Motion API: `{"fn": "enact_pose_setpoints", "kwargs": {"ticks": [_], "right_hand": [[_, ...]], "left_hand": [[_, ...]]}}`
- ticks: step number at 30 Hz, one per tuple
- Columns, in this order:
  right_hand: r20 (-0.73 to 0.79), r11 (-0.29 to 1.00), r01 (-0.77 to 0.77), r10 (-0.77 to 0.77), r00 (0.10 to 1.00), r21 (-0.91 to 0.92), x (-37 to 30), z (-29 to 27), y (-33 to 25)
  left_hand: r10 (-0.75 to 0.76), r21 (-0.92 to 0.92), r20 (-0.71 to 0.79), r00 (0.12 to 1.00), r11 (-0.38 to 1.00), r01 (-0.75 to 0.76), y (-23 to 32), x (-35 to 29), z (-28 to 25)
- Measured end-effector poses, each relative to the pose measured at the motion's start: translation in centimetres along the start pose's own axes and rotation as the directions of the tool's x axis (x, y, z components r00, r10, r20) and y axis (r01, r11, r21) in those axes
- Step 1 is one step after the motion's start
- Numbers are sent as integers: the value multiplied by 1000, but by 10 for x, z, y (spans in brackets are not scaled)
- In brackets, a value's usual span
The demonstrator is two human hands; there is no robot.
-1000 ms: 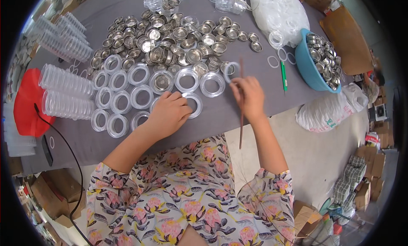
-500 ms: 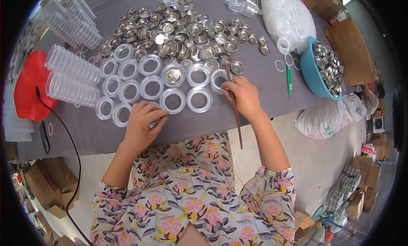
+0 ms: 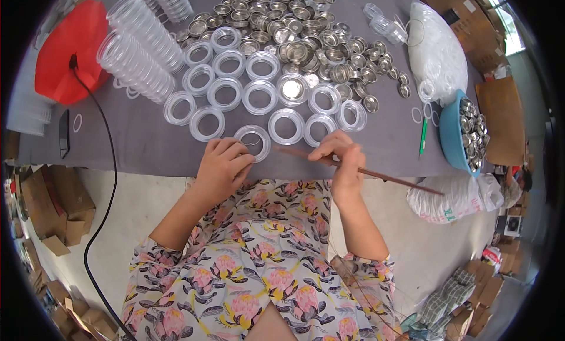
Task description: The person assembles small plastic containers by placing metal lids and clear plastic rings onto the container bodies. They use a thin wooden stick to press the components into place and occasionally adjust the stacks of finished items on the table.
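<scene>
Near the table's front edge, my left hand (image 3: pixel 222 167) curls its fingers onto the left rim of a clear plastic ring (image 3: pixel 266 142). A thin curved line shows inside that ring's hole. My right hand (image 3: pixel 344 164) pinches a thin brown stick (image 3: pixel 388 177), its tip pointing left toward the ring and its other end reaching out past the table edge. Just beyond the hands, several more clear rings (image 3: pixel 286 127) lie flat in loose rows. One of them has a shiny metal cup (image 3: pixel 292 89) in its middle.
Behind the rings spreads a heap of small metal cups (image 3: pixel 282 26). Stacked clear plastic pieces (image 3: pixel 138 64) and a red object (image 3: pixel 67 52) with a black cable stand left. At right are a green pen-like tool (image 3: pixel 423 136), a blue basin (image 3: pixel 450 138) of metal cups and a white plastic bag (image 3: pixel 435 52).
The view has shifted, so the table appears farther right. My left hand has come onto a ring's rim. My right hand has moved nearer it, and the stick has swung from upright to slanting.
</scene>
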State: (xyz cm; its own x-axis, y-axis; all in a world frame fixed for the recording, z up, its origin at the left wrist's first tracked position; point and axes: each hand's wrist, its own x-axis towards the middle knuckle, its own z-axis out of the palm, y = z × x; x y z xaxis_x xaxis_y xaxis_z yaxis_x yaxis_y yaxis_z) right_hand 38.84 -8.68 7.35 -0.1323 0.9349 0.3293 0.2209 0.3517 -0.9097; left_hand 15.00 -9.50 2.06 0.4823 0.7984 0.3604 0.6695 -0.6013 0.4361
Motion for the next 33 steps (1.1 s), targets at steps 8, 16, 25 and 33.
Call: {"fn": "enact_pose_setpoints", "kwargs": {"ticks": [8, 16, 25, 33], "right_hand": [[-500, 848, -225, -54, 864, -480, 39, -68, 42], [-502, 691, -498, 222, 836, -524, 71, -129, 117], [-11, 652, -159, 224, 975, -741, 168, -80, 113], [35, 419, -199, 489, 872, -886, 191, -66, 105]], "left_hand": [[-152, -60, -219, 964, 988, 143, 1, -4, 4], [-163, -84, -400, 902, 986, 141, -13, -16, 19], [-187, -35, -376, 907, 982, 188, -8, -15, 18], [-184, -31, -363, 913, 982, 186, -8, -15, 20]]}}
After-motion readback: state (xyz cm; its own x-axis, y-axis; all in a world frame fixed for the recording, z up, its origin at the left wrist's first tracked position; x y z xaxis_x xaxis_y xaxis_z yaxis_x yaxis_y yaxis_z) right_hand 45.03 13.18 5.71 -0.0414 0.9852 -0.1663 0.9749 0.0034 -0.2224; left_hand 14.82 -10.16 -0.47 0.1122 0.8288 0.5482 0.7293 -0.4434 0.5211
